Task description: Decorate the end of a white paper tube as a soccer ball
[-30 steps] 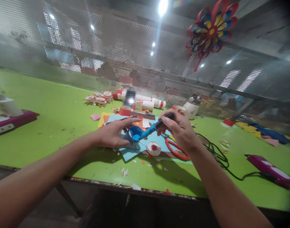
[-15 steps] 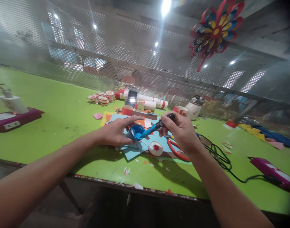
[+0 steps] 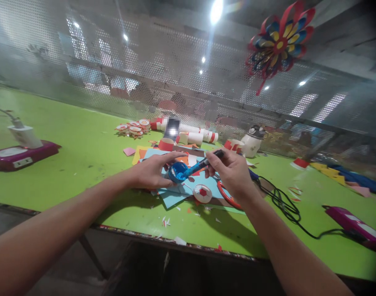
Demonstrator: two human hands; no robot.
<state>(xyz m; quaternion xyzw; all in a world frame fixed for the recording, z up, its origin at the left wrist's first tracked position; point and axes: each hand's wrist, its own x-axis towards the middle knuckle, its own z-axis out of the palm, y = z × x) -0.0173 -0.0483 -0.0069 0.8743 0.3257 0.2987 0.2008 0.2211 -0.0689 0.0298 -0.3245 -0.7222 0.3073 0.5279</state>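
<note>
My left hand (image 3: 152, 170) is closed around a small round paint pot (image 3: 176, 172), tilted so that blue paint shows inside. In my right hand (image 3: 232, 170) is a paintbrush (image 3: 203, 163) with a black handle, its blue-coated end reaching into the pot. Beneath both hands lie light blue sheets of paper (image 3: 172, 200). A white paper disc (image 3: 202, 193) with a red centre rests on them. Scissors with red handles (image 3: 226, 195) lie close under my right hand, which partly hides them.
White and red paper rolls (image 3: 192, 137) and a pile of paper discs (image 3: 134, 128) stand behind. A white bottle (image 3: 252, 142) is at the back right. Power strips (image 3: 27, 154) lie left and right, with a black cable (image 3: 283, 201). Paper scraps (image 3: 166, 223) litter the front.
My right hand has shifted slightly left and down, and the brush's blue end sits a little further into the pot. My left hand stays on the pot; the whole view shifts slightly.
</note>
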